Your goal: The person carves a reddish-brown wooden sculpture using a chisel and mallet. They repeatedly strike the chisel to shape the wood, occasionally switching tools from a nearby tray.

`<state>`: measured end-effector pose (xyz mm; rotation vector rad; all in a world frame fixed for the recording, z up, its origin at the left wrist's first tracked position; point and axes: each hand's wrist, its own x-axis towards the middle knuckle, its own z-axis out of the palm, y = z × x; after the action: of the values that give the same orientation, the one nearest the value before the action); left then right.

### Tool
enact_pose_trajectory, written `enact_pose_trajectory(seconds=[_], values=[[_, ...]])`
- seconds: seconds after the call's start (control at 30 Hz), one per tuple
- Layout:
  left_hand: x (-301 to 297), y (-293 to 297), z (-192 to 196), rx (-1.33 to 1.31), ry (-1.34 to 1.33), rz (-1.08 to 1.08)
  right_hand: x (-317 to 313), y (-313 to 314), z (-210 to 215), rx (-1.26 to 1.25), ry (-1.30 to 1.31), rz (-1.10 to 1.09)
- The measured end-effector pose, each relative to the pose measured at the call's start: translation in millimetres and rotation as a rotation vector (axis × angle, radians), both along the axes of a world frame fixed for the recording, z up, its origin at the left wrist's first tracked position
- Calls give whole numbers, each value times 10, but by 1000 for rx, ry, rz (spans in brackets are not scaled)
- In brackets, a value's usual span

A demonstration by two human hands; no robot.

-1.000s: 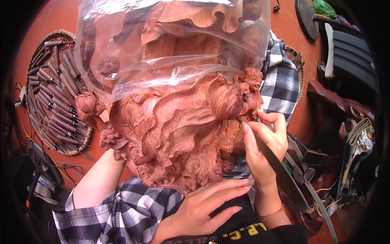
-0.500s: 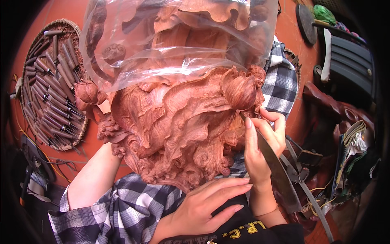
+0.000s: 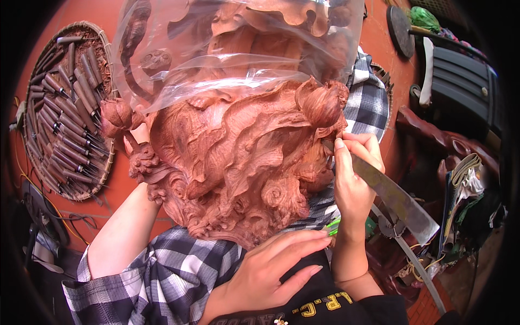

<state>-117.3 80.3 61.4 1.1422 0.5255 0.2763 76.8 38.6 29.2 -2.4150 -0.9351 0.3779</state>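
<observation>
Right hand — pinching blade, red-brown wood carving

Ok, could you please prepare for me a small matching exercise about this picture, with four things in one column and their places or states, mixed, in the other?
1. Clear plastic sheet
2. Brown-handled tools
3. Flat metal blade
4. Left hand

A. Held by the right hand
B. Lying in a woven basket
C. Draped over the far part of the wooden carving
D. Back upward, fingers extended

Right pairs: 1-C, 2-B, 3-A, 4-D.
</observation>
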Motion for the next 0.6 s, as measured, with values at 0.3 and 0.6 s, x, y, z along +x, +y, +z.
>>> enact_pose_trajectory(seconds=[0.3, 0.6], values=[[-80, 14, 40, 12, 36, 8, -4, 96, 1, -75, -112, 82], [-127, -18, 49, 23, 29, 22, -16, 63, -35, -33, -89, 44]])
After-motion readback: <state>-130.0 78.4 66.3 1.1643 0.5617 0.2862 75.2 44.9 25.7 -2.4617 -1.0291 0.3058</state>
